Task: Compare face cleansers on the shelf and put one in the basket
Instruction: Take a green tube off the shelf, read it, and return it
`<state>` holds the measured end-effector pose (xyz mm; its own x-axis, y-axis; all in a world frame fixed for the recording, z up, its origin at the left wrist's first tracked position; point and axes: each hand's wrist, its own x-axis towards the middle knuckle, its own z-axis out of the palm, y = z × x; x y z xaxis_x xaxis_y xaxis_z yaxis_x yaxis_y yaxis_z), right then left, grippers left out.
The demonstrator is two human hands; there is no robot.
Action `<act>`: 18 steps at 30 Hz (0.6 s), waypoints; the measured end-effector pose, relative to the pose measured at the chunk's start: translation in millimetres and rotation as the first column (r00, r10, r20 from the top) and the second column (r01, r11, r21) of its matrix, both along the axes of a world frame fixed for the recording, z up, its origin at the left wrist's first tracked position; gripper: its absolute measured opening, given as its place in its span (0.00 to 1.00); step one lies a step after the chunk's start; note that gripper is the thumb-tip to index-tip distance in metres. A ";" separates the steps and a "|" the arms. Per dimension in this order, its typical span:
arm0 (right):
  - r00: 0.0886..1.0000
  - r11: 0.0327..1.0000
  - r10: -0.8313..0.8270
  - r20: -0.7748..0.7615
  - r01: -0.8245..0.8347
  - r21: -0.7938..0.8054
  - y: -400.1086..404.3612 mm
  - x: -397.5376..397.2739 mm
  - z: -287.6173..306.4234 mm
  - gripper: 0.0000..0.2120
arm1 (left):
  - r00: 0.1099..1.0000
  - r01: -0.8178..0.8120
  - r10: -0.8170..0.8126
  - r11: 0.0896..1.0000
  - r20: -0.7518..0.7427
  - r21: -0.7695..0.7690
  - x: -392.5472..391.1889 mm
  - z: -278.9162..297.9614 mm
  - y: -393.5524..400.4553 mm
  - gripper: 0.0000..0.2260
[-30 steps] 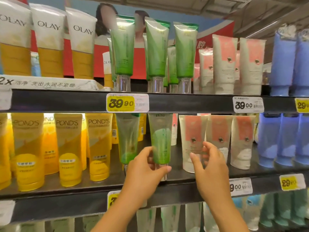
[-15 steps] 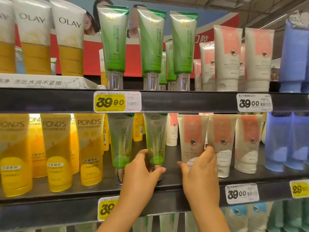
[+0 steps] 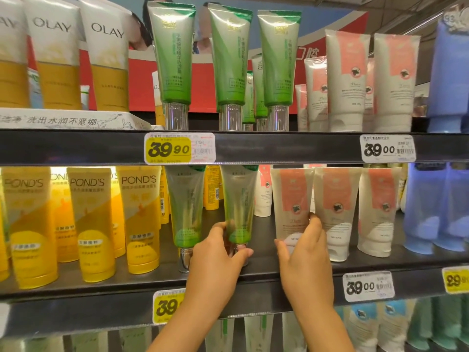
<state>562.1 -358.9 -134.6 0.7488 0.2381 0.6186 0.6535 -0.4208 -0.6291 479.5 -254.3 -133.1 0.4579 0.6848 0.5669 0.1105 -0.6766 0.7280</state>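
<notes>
On the middle shelf stand two green cleanser tubes. My left hand curls its thumb and fingers round the lower end of the right green tube, near its clear cap. Beside it stands the other green tube. My right hand wraps round the bottom of a white tube with a pink panel, thumb on its left edge and fingers on its right edge. Two more white-and-pink tubes stand to its right. No basket is in view.
Yellow Pond's tubes fill the middle shelf's left; blue tubes stand at the right. The upper shelf holds Olay tubes, green tubes and white-and-pink tubes. Price tags line the shelf edges. More tubes stand below.
Both hands have reached further into the middle shelf. My right hand has moved left onto the leftmost white-and-pink tube and closed round it. My left hand stays on the green tube.
</notes>
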 end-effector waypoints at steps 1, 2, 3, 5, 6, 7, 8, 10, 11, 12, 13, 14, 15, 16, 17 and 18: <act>1.000 1.000 0.004 -0.006 -0.004 -0.002 -0.1 -0.1 0.3 0.34 | 1.000 0.001 -0.001 1.000 0.000 -0.007 -0.2 0.3 -0.3 0.25; 1.000 1.000 0.007 -0.012 -0.007 -0.005 -0.4 -0.2 0.5 0.34 | 1.000 0.002 -0.002 1.000 0.000 -0.015 -0.3 0.7 -0.9 0.25; 1.000 1.000 0.010 -0.018 -0.010 -0.008 -0.7 -0.3 0.7 0.34 | 1.000 0.001 -0.001 1.000 -0.002 -0.022 -0.6 1.3 -1.9 0.25; 1.000 1.000 0.017 -0.023 -0.017 -0.009 -1.4 -1.0 1.2 0.34 | 1.000 -0.004 0.004 1.000 -0.010 -0.025 -1.9 3.2 -4.0 0.26; 0.999 1.000 0.020 -0.027 -0.021 -0.009 -1.9 -1.2 1.7 0.34 | 1.000 -0.003 0.003 1.000 -0.013 -0.027 -2.5 4.2 -4.8 0.26; 0.999 1.000 0.024 -0.032 -0.024 -0.009 -2.4 -1.5 2.3 0.34 | 1.000 0.000 0.000 1.000 -0.015 -0.029 -3.1 5.1 -5.3 0.26; 0.999 1.000 0.030 -0.038 -0.030 -0.006 -2.9 -1.9 2.8 0.34 | 1.000 0.001 -0.002 1.000 -0.017 -0.027 -4.0 5.9 -5.9 0.26; 0.998 0.999 0.044 -0.050 -0.044 -0.002 -4.6 -2.1 3.2 0.34 | 1.000 -0.003 0.002 1.000 -0.026 -0.024 -5.8 7.5 -7.4 0.27; 0.997 0.999 0.047 -0.054 -0.047 -0.003 -5.9 -2.4 3.1 0.35 | 0.999 -0.002 0.002 1.000 -0.033 -0.024 -6.7 8.2 -8.1 0.27; 0.998 0.999 0.044 -0.054 -0.045 -0.007 -7.7 -2.9 3.1 0.35 | 0.999 -0.003 0.002 1.000 -0.040 -0.022 -8.1 8.9 -9.1 0.28; 0.998 0.999 0.035 -0.044 -0.036 -0.012 -9.9 -3.9 3.0 0.35 | 0.999 -0.007 0.006 1.000 -0.046 -0.018 -10.0 9.7 -10.5 0.27; 0.999 1.000 0.023 -0.024 -0.023 -0.013 -12.2 -5.5 3.1 0.34 | 0.999 -0.012 0.012 1.000 -0.049 -0.012 -12.7 10.7 -11.7 0.26; 1.000 1.000 0.009 0.004 -0.009 -0.004 -14.7 -7.6 3.5 0.32 | 0.999 -0.016 0.016 1.000 -0.048 -0.008 -16.2 11.5 -12.1 0.24; 0.999 1.000 0.001 0.034 -0.001 0.017 -17.1 -9.9 3.9 0.30 | 0.999 -0.022 0.022 1.000 -0.044 -0.006 -20.2 12.1 -11.5 0.21; 0.998 0.999 0.002 0.062 -0.005 0.048 -19.3 -12.0 4.6 0.26 | 0.999 -0.034 0.034 0.999 -0.034 -0.003 -24.7 12.3 -10.2 0.18; 0.996 0.996 0.018 0.083 -0.025 0.082 -21.2 -13.9 5.4 0.23 | 0.998 -0.054 0.054 0.999 -0.012 0.002 -30.3 12.2 -8.3 0.13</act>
<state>548.2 -380.1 -129.2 0.6895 0.1990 0.6964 0.7131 -0.3543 -0.6049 449.2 -262.6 -120.9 0.4271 0.7079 0.5626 0.1562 -0.6705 0.7252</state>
